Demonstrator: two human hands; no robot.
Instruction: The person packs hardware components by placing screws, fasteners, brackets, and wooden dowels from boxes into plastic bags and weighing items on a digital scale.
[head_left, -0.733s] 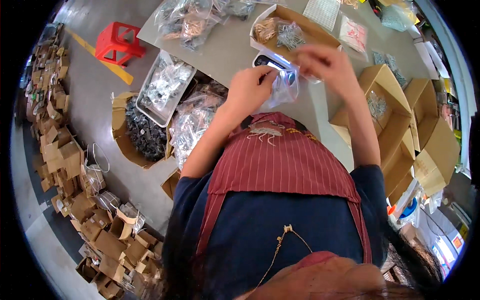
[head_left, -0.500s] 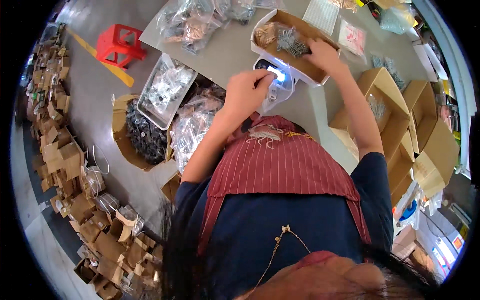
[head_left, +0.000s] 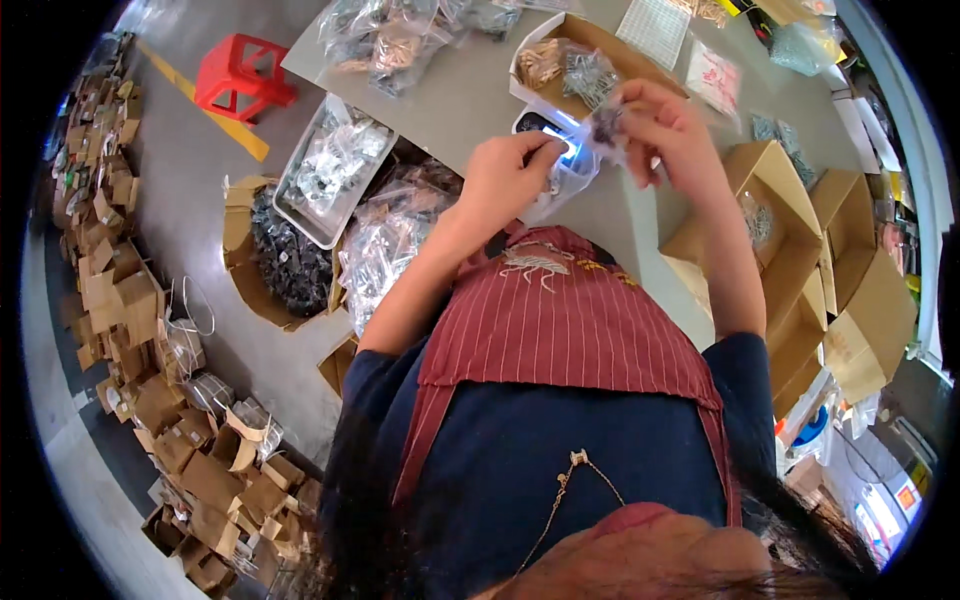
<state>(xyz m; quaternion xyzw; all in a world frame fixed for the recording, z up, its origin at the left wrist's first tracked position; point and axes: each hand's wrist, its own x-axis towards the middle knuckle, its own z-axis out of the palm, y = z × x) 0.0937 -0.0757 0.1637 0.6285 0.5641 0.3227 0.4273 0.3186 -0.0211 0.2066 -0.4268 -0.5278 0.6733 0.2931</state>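
Note:
Over the near edge of the table, my left hand [head_left: 508,178] pinches a clear plastic bag [head_left: 572,182]. My right hand [head_left: 668,132] is raised beside the bag's upper side. Its closed fingers hold a small clear packet of dark pieces [head_left: 606,126], slightly blurred, whose exact kind I cannot make out. Behind the bag a white device with a lit display [head_left: 562,142] partly shows. Just beyond lies a long cardboard tray [head_left: 640,62], holding wooden dowels [head_left: 540,64] and a bag of grey screws [head_left: 588,76].
Bags of hardware [head_left: 385,45] lie at the table's far left. Left of the table are a metal tray of bagged parts [head_left: 335,170], a carton of black pieces [head_left: 290,262] and a red stool [head_left: 240,78]. Open cardboard boxes [head_left: 770,200] stand to the right.
My right hand has come out of the cardboard tray, moving left and nearer, and now holds a small packet by the clear bag. My left hand keeps its pinch, shifted slightly right.

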